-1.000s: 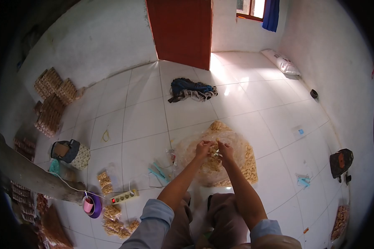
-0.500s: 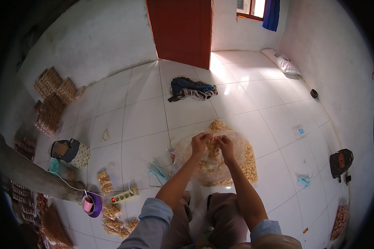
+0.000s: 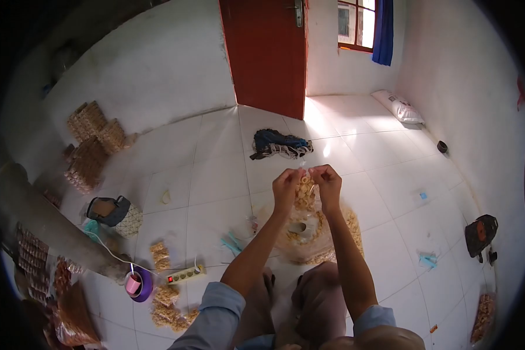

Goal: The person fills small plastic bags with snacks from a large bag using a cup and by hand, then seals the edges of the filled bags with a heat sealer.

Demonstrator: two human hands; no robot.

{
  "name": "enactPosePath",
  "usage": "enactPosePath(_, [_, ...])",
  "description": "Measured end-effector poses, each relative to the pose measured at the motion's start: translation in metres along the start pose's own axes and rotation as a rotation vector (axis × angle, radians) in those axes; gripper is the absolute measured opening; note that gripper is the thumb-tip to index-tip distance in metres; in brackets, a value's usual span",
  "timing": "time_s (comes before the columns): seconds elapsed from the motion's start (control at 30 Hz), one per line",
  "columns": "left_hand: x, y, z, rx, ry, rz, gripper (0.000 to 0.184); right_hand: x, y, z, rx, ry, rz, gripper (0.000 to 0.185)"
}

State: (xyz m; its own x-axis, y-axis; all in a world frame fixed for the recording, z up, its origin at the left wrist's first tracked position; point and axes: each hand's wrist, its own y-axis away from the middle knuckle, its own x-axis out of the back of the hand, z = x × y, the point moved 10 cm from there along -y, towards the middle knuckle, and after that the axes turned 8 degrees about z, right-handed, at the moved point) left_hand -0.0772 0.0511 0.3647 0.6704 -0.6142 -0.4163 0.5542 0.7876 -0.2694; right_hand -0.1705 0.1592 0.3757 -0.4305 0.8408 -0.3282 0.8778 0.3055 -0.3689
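My left hand [image 3: 286, 189] and my right hand [image 3: 328, 185] are raised in front of me, fingers pinched on the top edge of a small clear plastic bag [image 3: 305, 197]. Ring-shaped, pale yellow snacks fill the lower part of this bag, which hangs upright between both hands. Below it on the floor lies a large clear sack of the same snacks [image 3: 351, 230], partly hidden by my right forearm. A whitish scoop or cup [image 3: 298, 227] shows within the sack's opening; its kind is unclear.
Filled snack packets [image 3: 160, 255] lie left of me, near a power strip [image 3: 186, 274] and a pink cup [image 3: 133, 284]. Stacked packs [image 3: 87, 163] stand by the left wall. A dark cloth bundle [image 3: 280, 144] lies ahead, before the red door [image 3: 265, 58]. Rightward is a dark bag [image 3: 481, 235].
Both hands have lifted the small bag up and away from the large sack, so its snacks now show plainly. My head view has tilted upward, showing more of the door and window.
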Motion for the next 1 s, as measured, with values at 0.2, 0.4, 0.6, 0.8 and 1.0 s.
enactPosePath(0.2, [0.024,0.019,0.076,-0.139,-0.049,0.117,0.02,-0.043,0.019,-0.064,0.102,-0.055,-0.123,0.008])
enactPosePath(0.4, [0.079,0.055,0.15,-0.228,0.162,0.23,0.02,-0.107,0.062,-0.092,0.106,-0.018,-0.175,0.012])
enactPosePath(0.6, [0.175,0.072,0.203,-0.367,0.087,0.447,0.011,-0.196,0.114,-0.088,0.087,-0.094,-0.335,0.012])
enactPosePath(0.8, [0.254,0.086,0.24,-0.544,-0.041,0.536,0.007,-0.287,0.175,-0.052,-0.059,-0.158,-0.619,0.015])
enactPosePath(1.0, [0.336,0.093,0.212,-0.495,-0.099,0.694,0.008,-0.334,0.204,0.011,-0.167,-0.087,-0.753,0.018])
